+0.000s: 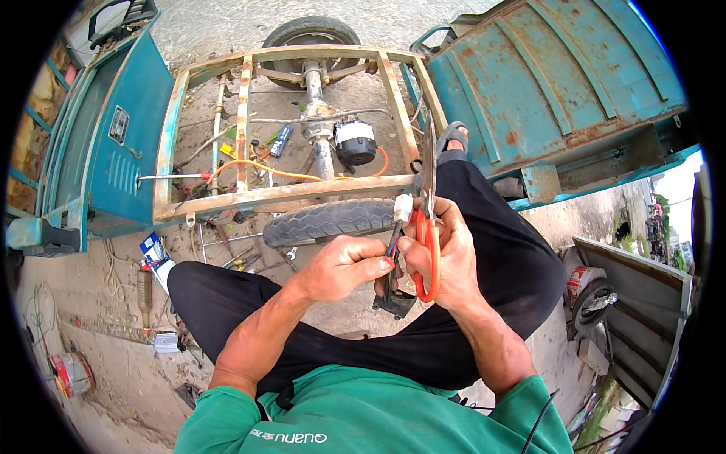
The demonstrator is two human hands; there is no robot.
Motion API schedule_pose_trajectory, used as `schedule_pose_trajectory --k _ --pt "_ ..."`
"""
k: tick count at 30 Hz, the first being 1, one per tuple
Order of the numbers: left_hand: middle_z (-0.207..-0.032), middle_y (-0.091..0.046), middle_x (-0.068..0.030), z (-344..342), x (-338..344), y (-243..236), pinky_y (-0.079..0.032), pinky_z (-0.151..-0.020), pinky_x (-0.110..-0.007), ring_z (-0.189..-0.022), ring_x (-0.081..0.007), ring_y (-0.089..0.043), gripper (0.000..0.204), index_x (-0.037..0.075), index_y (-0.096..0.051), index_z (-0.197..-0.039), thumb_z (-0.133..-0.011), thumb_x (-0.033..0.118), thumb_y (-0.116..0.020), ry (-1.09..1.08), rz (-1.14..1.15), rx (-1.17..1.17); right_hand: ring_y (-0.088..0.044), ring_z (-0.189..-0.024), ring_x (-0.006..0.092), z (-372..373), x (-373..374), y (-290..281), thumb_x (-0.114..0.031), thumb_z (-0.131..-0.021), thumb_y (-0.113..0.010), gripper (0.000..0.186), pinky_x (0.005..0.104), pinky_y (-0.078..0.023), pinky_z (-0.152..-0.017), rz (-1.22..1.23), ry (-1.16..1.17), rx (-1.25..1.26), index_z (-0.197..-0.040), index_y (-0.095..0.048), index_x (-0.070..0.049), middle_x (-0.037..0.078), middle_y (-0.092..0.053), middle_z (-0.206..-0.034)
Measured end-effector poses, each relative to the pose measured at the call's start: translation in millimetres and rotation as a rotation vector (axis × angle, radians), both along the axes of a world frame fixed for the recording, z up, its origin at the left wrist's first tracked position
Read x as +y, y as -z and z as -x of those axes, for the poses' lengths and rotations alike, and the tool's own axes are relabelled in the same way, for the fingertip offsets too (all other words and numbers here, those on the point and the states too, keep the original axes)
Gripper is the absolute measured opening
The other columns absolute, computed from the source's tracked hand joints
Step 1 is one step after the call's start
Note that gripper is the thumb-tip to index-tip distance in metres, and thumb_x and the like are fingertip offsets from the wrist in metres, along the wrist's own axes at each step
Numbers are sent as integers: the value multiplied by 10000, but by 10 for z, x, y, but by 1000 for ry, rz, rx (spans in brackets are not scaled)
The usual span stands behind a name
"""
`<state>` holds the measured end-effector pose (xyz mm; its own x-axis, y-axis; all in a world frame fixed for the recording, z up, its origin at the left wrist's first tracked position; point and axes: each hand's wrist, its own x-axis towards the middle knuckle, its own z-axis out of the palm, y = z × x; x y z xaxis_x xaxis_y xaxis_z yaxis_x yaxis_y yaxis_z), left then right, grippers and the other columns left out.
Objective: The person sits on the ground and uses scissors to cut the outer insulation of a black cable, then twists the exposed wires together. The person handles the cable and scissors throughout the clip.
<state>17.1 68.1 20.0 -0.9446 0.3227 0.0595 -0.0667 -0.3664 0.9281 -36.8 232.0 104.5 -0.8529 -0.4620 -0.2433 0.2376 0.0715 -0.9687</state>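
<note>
My right hand is closed round a pair of scissors with orange handles, its blades pointing up and away from me. Its thumb and fingers also pinch a bundle of thin wires that runs into a white plastic connector. Just to the left, my left hand grips the same wires lower down, thumb and forefinger pressed together. Below the hands, between my knees, hangs a small black part. Whether it joins the wires is hard to make out.
Ahead lies a rusty vehicle frame with an axle, a motor and tyres. An orange cable crosses it. A teal body panel stands left, a rusty teal cargo bed right. Tools litter the ground.
</note>
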Motion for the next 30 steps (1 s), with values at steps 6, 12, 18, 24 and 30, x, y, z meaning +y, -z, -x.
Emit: schedule_pose_trajectory --k 6,12,18,24,30 --pt "-813 -674 -96 16 47 -57 -524 -641 -299 -705 -145 -655 219 -17 -633 -922 -786 123 -733 -365 457 166 -623 -754 73 -8 30 150 14 -794 -713 518 243 -524 -677 -114 6 245 -1216 -412 17 52 -648 -823" --pt "-785 -656 -88 -7 49 -27 -525 -604 -286 -679 -131 -654 202 -25 -602 -944 -805 57 -721 -415 298 117 -626 -737 75 0 21 190 -32 -807 -744 542 243 -519 -660 -147 -24 244 -1236 -413 2 41 -650 -803" --pt "-743 -639 -40 -19 -83 2 -501 -544 -246 -623 -85 -627 140 -30 -577 -949 -876 48 -668 -460 79 -2 -516 -672 57 -134 159 80 -196 -847 -760 597 222 -432 -616 13 -174 61 -1258 -385 21 10 -539 -760" --pt "-797 -655 -59 -13 -236 13 -516 -545 -248 -629 -89 -630 143 -30 -575 -964 -879 41 -666 -600 9 52 -433 -611 61 -345 149 69 -516 -739 -804 853 213 -370 -549 -32 -368 -150 -1251 -407 39 2 -467 -783" --pt "-834 -661 -72 -30 -344 -19 -526 -546 -243 -652 -93 -636 138 -26 -562 -998 -888 4 -640 -640 22 58 -432 -604 66 -331 126 130 -493 -784 -772 791 217 -355 -522 -89 -415 -175 -1257 -411 28 23 -473 -808"
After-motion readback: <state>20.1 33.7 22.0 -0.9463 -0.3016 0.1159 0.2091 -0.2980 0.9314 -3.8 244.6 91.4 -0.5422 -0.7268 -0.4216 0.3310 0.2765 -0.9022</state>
